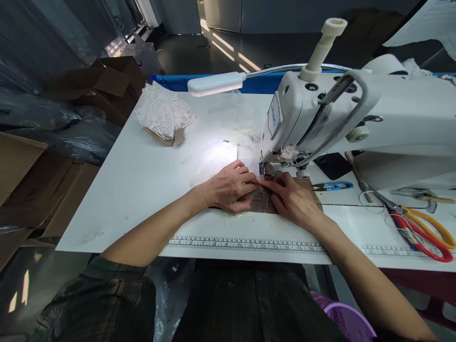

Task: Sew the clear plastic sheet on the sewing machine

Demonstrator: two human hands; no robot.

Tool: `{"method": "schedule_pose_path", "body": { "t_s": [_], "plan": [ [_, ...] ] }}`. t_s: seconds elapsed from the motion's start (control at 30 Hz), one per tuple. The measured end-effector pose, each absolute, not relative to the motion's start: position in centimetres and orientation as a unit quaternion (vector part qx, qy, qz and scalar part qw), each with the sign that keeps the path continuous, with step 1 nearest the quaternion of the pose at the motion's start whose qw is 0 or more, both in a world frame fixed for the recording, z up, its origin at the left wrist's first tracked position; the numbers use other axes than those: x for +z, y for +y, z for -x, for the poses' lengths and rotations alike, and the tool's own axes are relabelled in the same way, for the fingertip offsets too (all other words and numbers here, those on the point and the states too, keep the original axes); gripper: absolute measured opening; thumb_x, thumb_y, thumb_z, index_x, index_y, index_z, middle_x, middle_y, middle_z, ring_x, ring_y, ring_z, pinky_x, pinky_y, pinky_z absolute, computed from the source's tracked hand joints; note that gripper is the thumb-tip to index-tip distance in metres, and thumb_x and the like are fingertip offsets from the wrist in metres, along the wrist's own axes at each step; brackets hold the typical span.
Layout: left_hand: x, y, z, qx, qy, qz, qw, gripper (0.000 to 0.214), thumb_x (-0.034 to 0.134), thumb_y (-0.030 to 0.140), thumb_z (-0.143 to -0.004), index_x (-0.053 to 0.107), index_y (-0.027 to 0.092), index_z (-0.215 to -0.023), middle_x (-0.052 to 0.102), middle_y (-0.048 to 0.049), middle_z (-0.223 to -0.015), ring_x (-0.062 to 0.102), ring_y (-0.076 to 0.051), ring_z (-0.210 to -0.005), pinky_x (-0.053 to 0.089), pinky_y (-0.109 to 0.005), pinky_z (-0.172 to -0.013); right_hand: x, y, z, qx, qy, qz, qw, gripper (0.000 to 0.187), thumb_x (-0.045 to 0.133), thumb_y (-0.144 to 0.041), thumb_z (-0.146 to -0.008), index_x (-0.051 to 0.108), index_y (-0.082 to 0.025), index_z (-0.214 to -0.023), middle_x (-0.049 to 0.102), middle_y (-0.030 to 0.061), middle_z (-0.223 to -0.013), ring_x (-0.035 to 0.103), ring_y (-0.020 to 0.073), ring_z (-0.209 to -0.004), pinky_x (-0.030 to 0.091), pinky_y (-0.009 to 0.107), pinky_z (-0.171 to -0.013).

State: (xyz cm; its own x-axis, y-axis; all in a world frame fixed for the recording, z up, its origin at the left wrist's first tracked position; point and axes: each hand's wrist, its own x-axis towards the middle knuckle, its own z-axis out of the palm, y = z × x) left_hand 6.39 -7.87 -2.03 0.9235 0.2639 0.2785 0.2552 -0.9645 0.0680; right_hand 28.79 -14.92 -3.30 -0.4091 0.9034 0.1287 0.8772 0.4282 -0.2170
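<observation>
A white sewing machine stands on the white table, its presser foot just beyond my fingertips. My left hand rests left of the foot, fingers curled down at the edge of a brown patch on the machine bed. From the other side, my right hand reaches in, its index finger stretched toward the left fingertips and the other fingers bent. The fingertips of both hands nearly meet in front of the needle. Thin, pale, see-through material seems to lie there, but what the fingers hold is too small to make out.
White lace is heaped on a piece of cardboard at the back left. Blue thread snips, a black phone-like object and scissors lie right. A lamp lights the bed; a ruler strip runs along the front edge.
</observation>
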Motion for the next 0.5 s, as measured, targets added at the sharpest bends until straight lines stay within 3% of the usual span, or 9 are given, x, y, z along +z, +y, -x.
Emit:
{"method": "schedule_pose_path", "body": {
  "t_s": [0.3, 0.5],
  "plan": [
    [-2.0, -7.6, -6.4, 0.133, 0.156, -0.979, 0.013, 0.031, 0.051, 0.035, -0.084, 0.067, 0.016, -0.103, 0.066, -0.0091, -0.104, 0.055, -0.021, -0.084, 0.040, -0.044, -0.091, -2.4, -14.4, -27.8, 0.045, -0.813, 0.581, 0.022, 0.049, 0.044, -0.023, -0.090, 0.055, -0.027, -0.137, 0.058, 0.0154, -0.114, 0.058, 0.0209, -0.073, 0.038, 0.027, -0.049],
    [-1.9, -7.5, -6.3, 0.126, 0.169, -0.977, 0.009, 0.033, 0.051, 0.034, -0.085, 0.065, 0.017, -0.109, 0.064, -0.0097, -0.108, 0.055, -0.023, -0.086, 0.039, -0.045, -0.091, -2.4, -14.3, -27.7, 0.022, -0.812, 0.583, 0.014, 0.049, 0.044, -0.024, -0.091, 0.052, -0.027, -0.139, 0.060, 0.0157, -0.113, 0.060, 0.0214, -0.072, 0.035, 0.026, -0.047]
  ]
}}
